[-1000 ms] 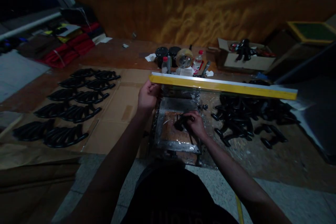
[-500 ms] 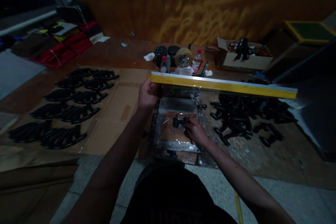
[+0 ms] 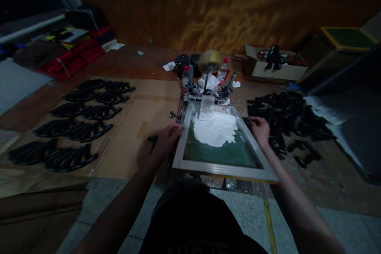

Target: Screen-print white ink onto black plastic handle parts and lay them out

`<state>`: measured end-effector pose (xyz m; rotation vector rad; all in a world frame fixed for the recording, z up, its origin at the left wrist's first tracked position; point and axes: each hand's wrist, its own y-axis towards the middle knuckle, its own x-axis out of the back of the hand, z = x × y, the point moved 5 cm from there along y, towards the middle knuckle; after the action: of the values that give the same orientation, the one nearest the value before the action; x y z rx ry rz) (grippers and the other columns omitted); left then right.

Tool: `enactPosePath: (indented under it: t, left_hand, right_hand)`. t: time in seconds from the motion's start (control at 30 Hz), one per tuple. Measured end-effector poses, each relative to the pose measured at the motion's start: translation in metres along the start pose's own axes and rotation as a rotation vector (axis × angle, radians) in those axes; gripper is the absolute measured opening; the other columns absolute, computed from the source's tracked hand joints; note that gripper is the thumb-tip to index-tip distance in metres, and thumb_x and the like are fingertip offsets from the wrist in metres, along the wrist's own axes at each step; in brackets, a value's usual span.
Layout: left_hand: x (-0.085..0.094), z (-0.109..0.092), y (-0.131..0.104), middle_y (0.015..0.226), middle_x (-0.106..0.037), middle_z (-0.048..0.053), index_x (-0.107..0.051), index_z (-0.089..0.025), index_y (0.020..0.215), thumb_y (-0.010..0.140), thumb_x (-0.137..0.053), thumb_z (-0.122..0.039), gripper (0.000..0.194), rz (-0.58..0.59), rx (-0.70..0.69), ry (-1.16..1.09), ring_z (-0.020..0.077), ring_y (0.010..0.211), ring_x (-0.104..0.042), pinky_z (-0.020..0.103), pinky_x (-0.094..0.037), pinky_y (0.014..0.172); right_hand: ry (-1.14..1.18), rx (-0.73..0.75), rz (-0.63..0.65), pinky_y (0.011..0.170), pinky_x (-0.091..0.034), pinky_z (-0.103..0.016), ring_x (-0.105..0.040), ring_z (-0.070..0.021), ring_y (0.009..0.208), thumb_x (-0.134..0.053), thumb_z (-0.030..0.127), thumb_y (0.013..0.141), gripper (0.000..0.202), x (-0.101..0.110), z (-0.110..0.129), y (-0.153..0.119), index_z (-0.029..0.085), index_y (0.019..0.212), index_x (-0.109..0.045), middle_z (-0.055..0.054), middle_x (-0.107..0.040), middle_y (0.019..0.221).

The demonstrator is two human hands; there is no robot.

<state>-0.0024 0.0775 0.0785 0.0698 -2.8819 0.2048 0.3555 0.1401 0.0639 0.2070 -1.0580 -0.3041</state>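
Note:
A screen frame with a grey rim and green mesh covers the platform in front of me. White paste lies on the mesh's far half, with a pale blade at its back edge. My left hand is beside the frame's left rim, fingers curled together; their grip is unclear. A black piece shows beyond that hand, and whether they touch is unclear. Close to the right rim, my right hand is closed on a dark piece.
Fanned black pieces lie in rows on cardboard at left. A pile of black pieces is at right. Bottles, tape and an open box stand behind. Red bundles sit at far left.
The frame, raised and seen edge-on before, has come down over the platform. My left hand has lowered from its corner. My right hand has moved from the platform to the frame's right side.

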Motion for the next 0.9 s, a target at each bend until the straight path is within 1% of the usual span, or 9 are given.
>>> enactPosePath:
  t: [0.07,0.17,0.23,0.3,0.4,0.57,0.63,0.77,0.9]
  left_hand:
    - [-0.009,0.035,-0.010,0.073,-0.065,0.000,-0.063,-0.020,0.111,0.079,-0.061,-0.045,0.041,0.052,0.094,0.029,0.0165,0.064,-0.060,0.026,-0.048,0.057]
    - [-0.022,0.078,-0.012,0.079,-0.068,0.003,-0.055,-0.018,0.129,0.078,-0.063,-0.038,0.055,0.063,0.146,0.057,0.0193,0.069,-0.064,0.030,-0.052,0.062]
    - [-0.029,0.097,-0.008,0.089,-0.071,0.007,-0.054,-0.017,0.132,0.080,-0.062,-0.036,0.055,0.052,0.144,0.075,0.0217,0.080,-0.067,0.033,-0.055,0.072]
    - [-0.033,0.107,-0.004,0.100,-0.072,0.010,-0.054,-0.016,0.131,0.082,-0.061,-0.034,0.053,0.055,0.124,0.073,0.0233,0.090,-0.068,0.036,-0.054,0.082]
    - [-0.036,0.115,-0.001,0.105,-0.072,0.012,-0.055,-0.015,0.129,0.084,-0.058,-0.035,0.049,0.086,0.128,0.070,0.0251,0.096,-0.068,0.039,-0.054,0.086]
    - [-0.036,0.114,-0.003,0.107,-0.072,0.015,-0.054,-0.012,0.130,0.085,-0.057,-0.034,0.051,0.097,0.169,0.067,0.0260,0.097,-0.068,0.039,-0.054,0.086]
    - [-0.036,0.112,-0.004,0.109,-0.071,0.015,-0.054,-0.012,0.130,0.085,-0.057,-0.034,0.050,0.095,0.177,0.052,0.0256,0.098,-0.068,0.038,-0.053,0.086]
    - [-0.034,0.110,-0.004,0.106,-0.071,0.013,-0.054,-0.013,0.131,0.083,-0.060,-0.038,0.054,0.090,0.171,0.014,0.0244,0.093,-0.068,0.037,-0.054,0.083]
    - [-0.033,0.111,-0.005,0.092,-0.071,0.009,-0.055,-0.012,0.130,0.079,-0.065,-0.043,0.060,0.079,0.177,-0.030,0.0231,0.084,-0.067,0.036,-0.054,0.076]
  right_hand:
    - [0.015,0.069,-0.008,0.095,-0.049,-0.033,-0.060,-0.0221,0.109,-0.049,0.022,0.089,0.036,-0.003,0.023,0.010,0.007,0.116,-0.067,-0.017,-0.062,0.122]
    - [-0.009,0.338,0.111,0.107,-0.039,-0.042,-0.042,-0.0307,0.133,-0.070,0.022,0.078,0.063,-0.029,0.085,0.016,0.012,0.138,-0.052,-0.019,-0.042,0.148]
    - [-0.073,0.459,0.266,0.104,-0.040,-0.042,-0.045,-0.0328,0.128,-0.071,0.019,0.077,0.061,-0.052,0.119,0.013,0.012,0.134,-0.053,-0.019,-0.049,0.141]
    - [-0.148,0.456,0.442,0.093,-0.045,-0.037,-0.057,-0.0296,0.111,-0.065,0.015,0.080,0.040,-0.072,0.134,0.004,0.016,0.120,-0.062,-0.015,-0.064,0.119]
    - [-0.226,0.471,0.605,0.077,-0.045,-0.029,-0.062,-0.0247,0.094,-0.057,0.012,0.083,0.022,-0.081,0.130,-0.023,0.019,0.100,-0.068,-0.010,-0.070,0.098]
    - [-0.117,0.806,0.752,0.077,-0.043,-0.028,-0.062,-0.0219,0.096,-0.053,0.007,0.080,0.027,-0.059,0.116,-0.073,0.020,0.098,-0.069,-0.008,-0.071,0.101]
    - [-0.067,0.829,0.793,0.076,-0.043,-0.027,-0.062,-0.0205,0.094,-0.055,0.006,0.077,0.029,-0.054,0.116,-0.075,0.022,0.096,-0.070,-0.006,-0.071,0.100]
    - [-0.123,0.746,0.624,0.076,-0.044,-0.028,-0.060,-0.0220,0.094,-0.055,0.010,0.082,0.021,-0.059,0.117,-0.071,0.019,0.096,-0.068,-0.009,-0.070,0.097]
    - [-0.062,0.853,0.554,0.079,-0.046,-0.032,-0.059,-0.0235,0.094,-0.054,0.010,0.084,0.028,-0.062,0.110,-0.098,0.014,0.109,-0.066,-0.012,-0.069,0.102]
